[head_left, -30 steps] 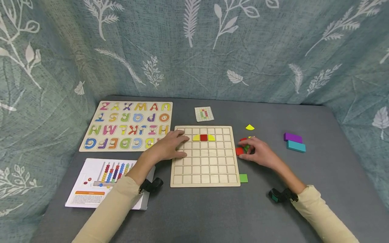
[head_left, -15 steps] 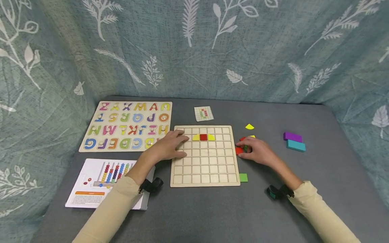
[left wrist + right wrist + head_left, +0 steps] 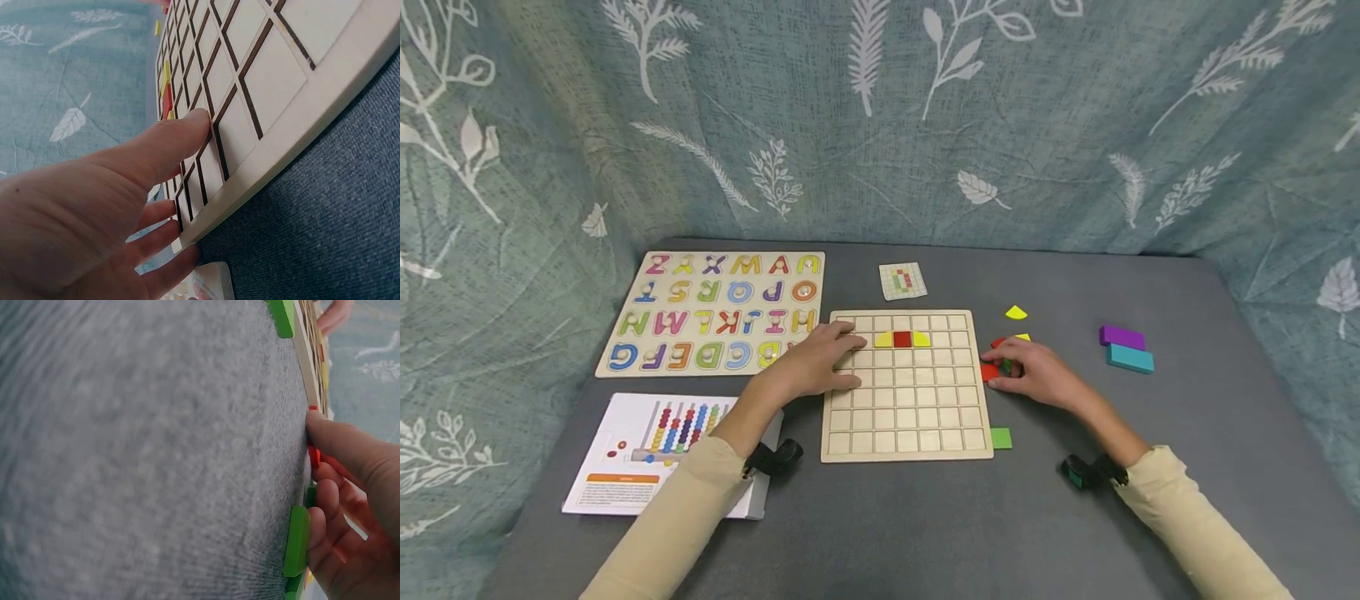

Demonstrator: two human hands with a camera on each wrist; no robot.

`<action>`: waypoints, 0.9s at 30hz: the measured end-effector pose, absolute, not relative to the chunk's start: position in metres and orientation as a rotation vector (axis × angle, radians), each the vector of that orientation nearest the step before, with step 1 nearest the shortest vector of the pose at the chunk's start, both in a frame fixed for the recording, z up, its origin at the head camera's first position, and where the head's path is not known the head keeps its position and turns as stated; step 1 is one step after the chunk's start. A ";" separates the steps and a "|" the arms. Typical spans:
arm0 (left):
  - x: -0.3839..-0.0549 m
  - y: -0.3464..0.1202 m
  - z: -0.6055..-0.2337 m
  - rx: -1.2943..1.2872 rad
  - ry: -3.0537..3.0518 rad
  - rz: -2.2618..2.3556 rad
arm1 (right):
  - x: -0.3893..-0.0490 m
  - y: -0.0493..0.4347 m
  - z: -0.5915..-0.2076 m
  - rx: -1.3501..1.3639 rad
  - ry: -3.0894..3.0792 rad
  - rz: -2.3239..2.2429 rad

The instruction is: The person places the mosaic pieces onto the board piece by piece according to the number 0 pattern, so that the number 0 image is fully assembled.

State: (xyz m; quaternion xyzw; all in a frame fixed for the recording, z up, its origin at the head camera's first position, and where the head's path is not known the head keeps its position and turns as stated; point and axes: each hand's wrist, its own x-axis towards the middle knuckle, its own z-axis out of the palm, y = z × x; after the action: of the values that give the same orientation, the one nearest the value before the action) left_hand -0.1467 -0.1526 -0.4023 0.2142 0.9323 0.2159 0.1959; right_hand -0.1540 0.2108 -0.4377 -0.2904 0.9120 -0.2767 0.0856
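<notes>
A wooden grid board [image 3: 906,417] lies on the table, with a red square [image 3: 902,339] between two yellow pieces [image 3: 883,339] in one of its upper rows. My left hand [image 3: 812,360] rests on the board's left side with fingers spread; in the left wrist view its thumb lies on the grid. At the board's right edge my right hand [image 3: 1037,375] pinches a red square tile [image 3: 990,373] between thumb and index finger. Green pieces [image 3: 297,540] lie under its other fingers, partly hidden. Another red piece [image 3: 997,342] and a yellow one [image 3: 1022,337] show just beyond that hand.
A pattern card [image 3: 902,282] lies behind the board, and a yellow wedge [image 3: 1017,312] to its right. A green square [image 3: 1002,438] touches the lower right edge. Purple [image 3: 1122,337] and teal blocks [image 3: 1130,359] lie far right. Left are a letter puzzle [image 3: 722,312] and a white box [image 3: 602,450].
My right hand has shifted slightly left toward the board, its fingers closer about the red square tile. The left hand has stayed in place.
</notes>
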 end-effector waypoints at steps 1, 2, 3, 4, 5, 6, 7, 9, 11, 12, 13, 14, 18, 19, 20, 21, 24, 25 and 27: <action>-0.147 -0.152 -0.402 0.600 2.611 0.605 | -0.154 0.212 -0.438 -0.872 2.713 -0.831; -0.147 -0.152 -0.402 0.602 2.610 0.605 | -0.154 0.212 -0.438 -0.879 2.708 -0.834; -0.147 -0.151 -0.402 0.602 2.609 0.606 | -0.154 0.213 -0.438 -0.886 2.704 -0.838; -0.146 -0.151 -0.402 0.601 2.609 0.606 | -0.154 0.213 -0.438 -0.892 2.702 -0.841; -0.146 -0.151 -0.402 0.601 2.610 0.606 | -0.154 0.214 -0.438 -0.896 2.700 -0.845; -0.146 -0.150 -0.402 0.601 2.611 0.605 | -0.154 0.214 -0.438 -0.900 2.697 -0.852; -0.147 -0.150 -0.402 0.599 2.611 0.605 | -0.154 0.215 -0.439 -0.910 2.697 -0.855; -0.147 -0.151 -0.403 0.597 2.612 0.602 | -0.154 0.215 -0.439 -0.918 2.702 -0.864; -0.147 -0.151 -0.403 0.594 2.612 0.600 | -0.154 0.215 -0.440 -0.926 2.708 -0.870; -0.147 -0.152 -0.403 0.592 2.614 0.598 | -0.154 0.215 -0.440 -0.929 2.712 -0.873; -0.147 -0.152 -0.403 0.591 2.617 0.597 | -0.155 0.215 -0.440 -0.928 2.716 -0.873; -0.148 -0.152 -0.403 0.592 2.618 0.597 | -0.155 0.215 -0.441 -0.923 2.721 -0.874; -0.148 -0.151 -0.403 0.605 2.617 0.597 | -0.155 0.216 -0.440 -0.888 2.739 -0.905; -0.148 -0.151 -0.403 0.605 2.615 0.599 | -0.155 0.217 -0.439 -0.875 2.744 -0.921; -0.148 -0.151 -0.404 0.604 2.614 0.596 | -0.156 0.216 -0.437 -0.869 2.748 -0.947; -0.148 -0.151 -0.404 0.601 2.614 0.597 | -0.156 0.216 -0.435 -0.863 2.752 -0.973; -0.148 -0.152 -0.405 0.595 2.616 0.602 | -0.157 0.210 -0.431 -0.902 2.756 -1.046; -0.148 -0.152 -0.405 0.591 2.617 0.604 | -0.158 0.205 -0.430 -0.933 2.751 -1.061; -0.148 -0.152 -0.404 0.593 2.617 0.610 | -0.159 0.195 -0.428 -1.008 2.733 -1.084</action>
State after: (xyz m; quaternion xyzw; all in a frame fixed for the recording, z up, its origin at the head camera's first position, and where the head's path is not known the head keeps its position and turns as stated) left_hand -0.1480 -0.1522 -0.4045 0.2113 0.9331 0.2174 0.1937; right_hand -0.1595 0.1949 -0.4285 -0.3242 0.8792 -0.3487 0.0168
